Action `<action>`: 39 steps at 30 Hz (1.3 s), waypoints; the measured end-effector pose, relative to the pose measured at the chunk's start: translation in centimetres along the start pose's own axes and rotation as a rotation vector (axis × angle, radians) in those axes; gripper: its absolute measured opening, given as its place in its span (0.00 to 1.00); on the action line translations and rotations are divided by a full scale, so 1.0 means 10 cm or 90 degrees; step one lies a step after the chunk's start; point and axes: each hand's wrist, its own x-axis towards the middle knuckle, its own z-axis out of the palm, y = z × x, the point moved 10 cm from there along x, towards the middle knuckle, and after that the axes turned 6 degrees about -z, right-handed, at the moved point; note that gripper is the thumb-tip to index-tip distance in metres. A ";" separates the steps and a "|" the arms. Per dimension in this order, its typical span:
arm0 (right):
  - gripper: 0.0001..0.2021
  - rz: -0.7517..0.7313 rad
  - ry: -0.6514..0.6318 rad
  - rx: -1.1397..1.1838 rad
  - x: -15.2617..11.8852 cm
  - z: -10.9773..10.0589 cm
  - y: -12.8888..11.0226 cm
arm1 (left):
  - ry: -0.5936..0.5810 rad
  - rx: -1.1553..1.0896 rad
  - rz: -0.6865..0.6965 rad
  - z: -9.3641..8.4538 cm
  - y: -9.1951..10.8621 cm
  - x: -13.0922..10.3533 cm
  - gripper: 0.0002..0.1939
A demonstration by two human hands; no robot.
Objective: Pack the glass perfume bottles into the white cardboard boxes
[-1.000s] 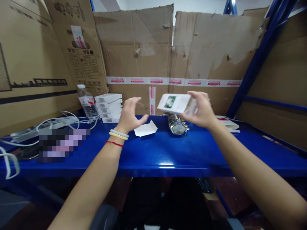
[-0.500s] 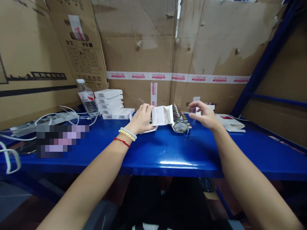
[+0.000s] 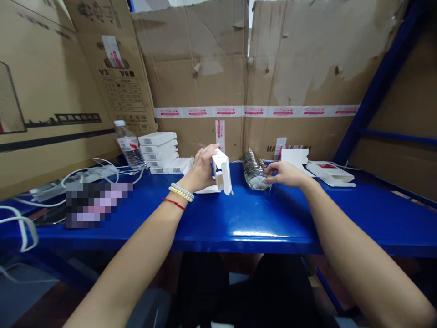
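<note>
My left hand (image 3: 203,169) grips a small white cardboard box (image 3: 223,173), tilted on end with its open end and loose flaps toward me. Below that hand, a flat white piece (image 3: 209,189) lies on the table, partly hidden. To the right stands a row of round items in clear wrapping (image 3: 251,168), packed one behind another. At the front of this row my right hand (image 3: 282,174) pinches the edge of the nearest clear-wrapped round item (image 3: 258,183) between thumb and fingers. What the round items are cannot be made out.
Closed white boxes (image 3: 159,150) are stacked at the back left, beside a water bottle (image 3: 129,148). White cables (image 3: 77,175) and a power strip lie at the left. Opened white boxes (image 3: 329,173) rest at the right on the blue table (image 3: 205,223). Cardboard (image 3: 198,86) walls the back.
My right hand has come down and left onto the front of the row and closed there. My left hand has turned the white box so that its open end faces me.
</note>
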 end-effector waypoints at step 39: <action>0.15 -0.010 0.330 0.541 0.35 0.05 -0.94 | 0.169 -0.646 -0.515 0.08 -0.54 -0.02 0.37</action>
